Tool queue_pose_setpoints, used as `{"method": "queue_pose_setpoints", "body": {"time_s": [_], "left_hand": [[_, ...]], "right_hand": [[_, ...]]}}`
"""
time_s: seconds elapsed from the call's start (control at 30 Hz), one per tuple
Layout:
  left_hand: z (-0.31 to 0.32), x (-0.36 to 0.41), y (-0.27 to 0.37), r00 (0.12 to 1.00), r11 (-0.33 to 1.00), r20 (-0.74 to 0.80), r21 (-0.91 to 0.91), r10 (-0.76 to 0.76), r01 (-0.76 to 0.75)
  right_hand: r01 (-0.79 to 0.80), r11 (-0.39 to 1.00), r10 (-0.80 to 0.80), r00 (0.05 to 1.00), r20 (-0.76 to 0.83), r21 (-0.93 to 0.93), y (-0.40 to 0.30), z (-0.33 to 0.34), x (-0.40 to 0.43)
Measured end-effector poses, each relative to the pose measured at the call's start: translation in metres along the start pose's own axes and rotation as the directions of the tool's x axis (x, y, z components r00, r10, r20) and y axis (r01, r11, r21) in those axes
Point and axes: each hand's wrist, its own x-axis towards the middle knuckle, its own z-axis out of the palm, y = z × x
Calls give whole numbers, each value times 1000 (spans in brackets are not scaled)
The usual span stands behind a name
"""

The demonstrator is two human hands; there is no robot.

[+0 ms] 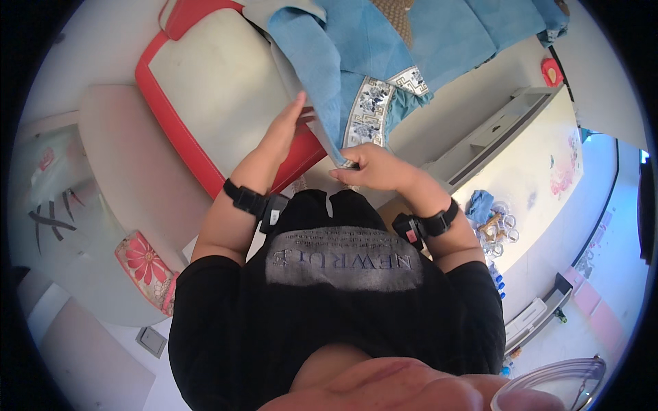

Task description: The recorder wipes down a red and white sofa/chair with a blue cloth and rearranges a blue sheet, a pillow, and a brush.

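A blue fabric cover with a white patterned border lies bunched over the far side of a red and cream upholstered seat. One flap of it hangs toward me, its pale underside turned to the left. My right hand pinches the flap's near corner between thumb and fingers. Against the flap's left side is my left hand, thumb up, with its fingers partly hidden by the cloth. Whether those fingers grip the fabric is not visible.
To the right stands a cream cabinet with an open compartment, a blue cloth and several glasses on top. A glass-topped table with a floral tissue box is at left. A red packet sits at far right.
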Motion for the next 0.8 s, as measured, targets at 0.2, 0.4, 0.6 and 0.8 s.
{"method": "queue_pose_setpoints", "body": {"time_s": [0.2, 0.4, 0.6, 0.8], "left_hand": [[-7, -5, 62, 1000, 998, -19, -65, 7, -9], [-61, -46, 113, 857, 833, -204, -212, 473, -510], [-73, -192, 141, 811, 797, -8, -177, 585, -577], [-81, -288, 150, 39, 513, 891, -224, 452, -829]], "right_hand": [[118, 899, -42, 982, 186, -422, -78, 14, 16], [83, 986, -42, 961, 275, -142, -65, 14, 17], [-209, 899, 274, 954, -123, 385, -36, -31, 18], [-110, 445, 343, 938, -56, 888, -34, -39, 81]]}}
